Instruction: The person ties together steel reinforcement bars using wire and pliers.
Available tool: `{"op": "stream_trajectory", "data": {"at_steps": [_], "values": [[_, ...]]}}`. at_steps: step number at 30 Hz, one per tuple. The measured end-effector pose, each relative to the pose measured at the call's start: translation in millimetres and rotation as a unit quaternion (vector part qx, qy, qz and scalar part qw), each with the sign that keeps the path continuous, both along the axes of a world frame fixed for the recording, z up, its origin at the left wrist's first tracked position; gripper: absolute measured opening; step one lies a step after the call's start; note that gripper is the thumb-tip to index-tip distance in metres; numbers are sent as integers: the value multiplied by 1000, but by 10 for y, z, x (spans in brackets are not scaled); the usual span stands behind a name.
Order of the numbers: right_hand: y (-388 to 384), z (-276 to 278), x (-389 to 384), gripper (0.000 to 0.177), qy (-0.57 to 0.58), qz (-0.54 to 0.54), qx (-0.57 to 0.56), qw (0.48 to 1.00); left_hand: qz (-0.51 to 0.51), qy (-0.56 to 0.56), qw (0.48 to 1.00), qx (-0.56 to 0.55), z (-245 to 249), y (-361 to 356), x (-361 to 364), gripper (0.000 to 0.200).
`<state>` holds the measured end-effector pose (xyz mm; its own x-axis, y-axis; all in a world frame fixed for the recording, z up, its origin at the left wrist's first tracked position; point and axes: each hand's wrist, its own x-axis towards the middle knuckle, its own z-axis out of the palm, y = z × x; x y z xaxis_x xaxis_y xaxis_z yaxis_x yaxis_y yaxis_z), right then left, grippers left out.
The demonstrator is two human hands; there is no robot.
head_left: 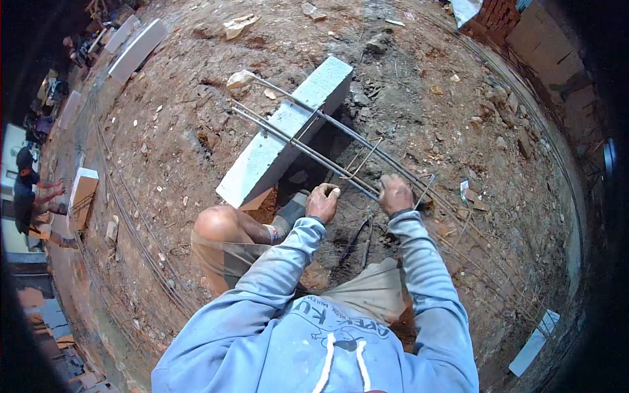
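The fingers of the left hand [323, 202] curl in close to the thumb, just beside the near rods of a long frame of grey steel rods [334, 165]; whether they pinch anything cannot be told. The right hand [396, 194] bends its fingers down at the frame's right-hand portion, their tips hidden, so their grip cannot be told. Thin, rectangular bent-wire ties [362, 158] link the rods, which rest across a long white rectangular block [288, 128] lying diagonally on brown, rubble-strewn earth [190, 124]. A dark, long-handled metal tool [367, 243] lies on the ground between the forearms, its handles spread. The worker, in a light-blue hooded sweatshirt [282, 350] and khaki shorts [370, 293], sits with one knee bent beside the block. At far left, another person [26, 196] in dark clothing reaches toward a smaller white-topped block [82, 196].
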<state>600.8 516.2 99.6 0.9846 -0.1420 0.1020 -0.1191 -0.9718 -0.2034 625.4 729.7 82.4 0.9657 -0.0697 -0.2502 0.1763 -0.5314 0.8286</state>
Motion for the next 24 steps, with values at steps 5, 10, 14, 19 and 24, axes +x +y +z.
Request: {"op": "stream_trajectory", "data": {"at_steps": [5,10,14,19,24], "values": [[3,-65,-19,19,196,-19,124,973,7,-18,1000,-13,75,24,32,27],[19,74,-32,25,153,-54,104,981,-4,-100,995,-14,664,96,179,27],[-12,267,-107,27,186,-18,140,972,58,-124,990,-23,1076,260,245,24],[95,500,-220,21,131,12,17,991,63,-116,991,9,1306,508,8,26],[-84,461,-385,16,159,22,-13,987,13,-220,961,166,1654,733,-359,28]]}}
